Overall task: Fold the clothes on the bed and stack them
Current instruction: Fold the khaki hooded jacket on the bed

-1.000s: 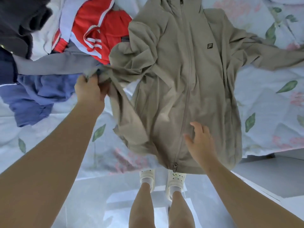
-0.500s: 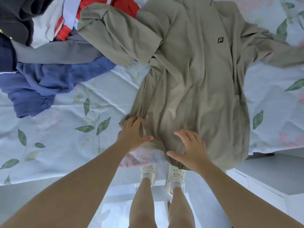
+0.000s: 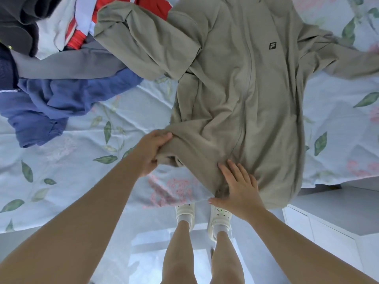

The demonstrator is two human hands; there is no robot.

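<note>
Your left hand [image 3: 152, 149] pinches the khaki jacket [image 3: 242, 95] hem corner to fold it inward, while your right hand [image 3: 239, 189], fingers spread, pins the zipper edge flat on the bed [image 3: 71, 160].

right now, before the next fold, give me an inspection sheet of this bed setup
surface: leaf and flower print bed sheet, wrinkled
job's things: khaki jacket lies front up, one sleeve crumpled against the pile, the other spread out to the right
clutter: unfolded pile at upper left: blue garment, grey garment, red and white garment, dark garment
hands: left hand grips the jacket's bunched lower hem corner; right hand presses flat near the zip's bottom
cables: nothing seen
surroundings: pale floor, white furniture at right, person's pale clogs
</note>
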